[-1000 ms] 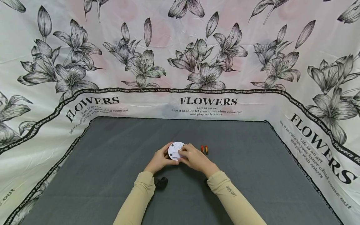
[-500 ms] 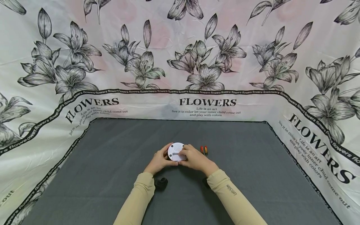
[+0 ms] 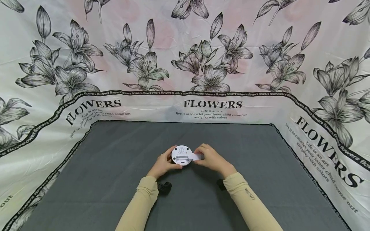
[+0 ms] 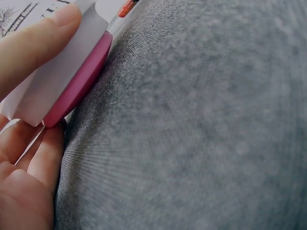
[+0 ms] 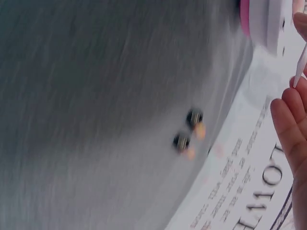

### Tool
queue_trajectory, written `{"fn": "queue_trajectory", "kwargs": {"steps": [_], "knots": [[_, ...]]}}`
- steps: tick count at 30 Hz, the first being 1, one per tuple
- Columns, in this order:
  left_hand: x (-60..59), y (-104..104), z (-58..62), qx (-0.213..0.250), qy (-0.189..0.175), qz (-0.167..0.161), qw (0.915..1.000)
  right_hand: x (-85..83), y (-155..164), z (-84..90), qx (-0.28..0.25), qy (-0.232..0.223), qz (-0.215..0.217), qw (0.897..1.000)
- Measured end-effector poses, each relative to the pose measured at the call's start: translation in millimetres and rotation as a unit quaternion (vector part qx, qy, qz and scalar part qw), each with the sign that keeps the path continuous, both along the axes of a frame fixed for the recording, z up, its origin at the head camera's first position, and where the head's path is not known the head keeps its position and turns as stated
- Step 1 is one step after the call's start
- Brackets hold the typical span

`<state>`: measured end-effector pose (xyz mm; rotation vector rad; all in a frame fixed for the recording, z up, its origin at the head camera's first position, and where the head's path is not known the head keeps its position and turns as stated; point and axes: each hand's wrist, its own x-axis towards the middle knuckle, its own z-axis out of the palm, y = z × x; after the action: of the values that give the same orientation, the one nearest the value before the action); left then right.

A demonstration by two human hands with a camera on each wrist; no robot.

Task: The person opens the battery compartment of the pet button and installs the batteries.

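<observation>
A round white device [image 3: 181, 155] with a pink rim [image 4: 76, 84] lies back-up on the grey mat [image 3: 115, 166]. My left hand [image 3: 167, 160] grips its left edge with thumb and fingers. My right hand [image 3: 206, 155] is just right of the device and pinches a small white cover piece [image 3: 198, 156] clear of it. An open rectangular slot shows in the device's back. Two small batteries [image 5: 188, 129] with orange tips lie on the mat in the right wrist view. In the head view my right hand hides them.
A floral cloth [image 3: 214, 106] printed with "FLOWERS" rises behind and at both sides of the mat. A small black object [image 3: 164, 187] sits under my left forearm and another [image 3: 220, 184] by my right wrist.
My right hand has slid to the right, taking the white cover piece off the device's back and exposing the slot. It now hides the two batteries. The left hand keeps its hold.
</observation>
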<state>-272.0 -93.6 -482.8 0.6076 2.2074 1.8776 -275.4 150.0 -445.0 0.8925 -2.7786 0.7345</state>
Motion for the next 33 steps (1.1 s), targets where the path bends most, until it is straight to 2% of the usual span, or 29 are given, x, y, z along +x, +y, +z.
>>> {"fn": "queue_trajectory", "kwargs": {"steps": [6,13,19,26,33], "knots": [[0.0,-0.3,0.9,0.002,-0.004,0.002,1.0,-1.8,37.5,4.6,-0.013,0.028,-0.03,0.999],[0.4,-2.3,1.5,0.003,-0.011,0.0,0.9999,-1.4,87.3,3.5,-0.017,0.017,-0.079,0.997],[0.5,-4.1,2.3,-0.002,-0.013,0.005,0.9999,-3.6,122.2,-4.5,-0.016,0.003,-0.12,0.993],[0.4,-2.1,1.9,-0.007,-0.012,0.0,0.9999,-3.9,143.5,-12.4,-0.005,-0.008,-0.137,0.99],[0.8,0.8,0.4,-0.01,-0.013,0.0,0.9999,-4.1,153.4,-16.4,0.022,-0.025,-0.137,0.99]]}}
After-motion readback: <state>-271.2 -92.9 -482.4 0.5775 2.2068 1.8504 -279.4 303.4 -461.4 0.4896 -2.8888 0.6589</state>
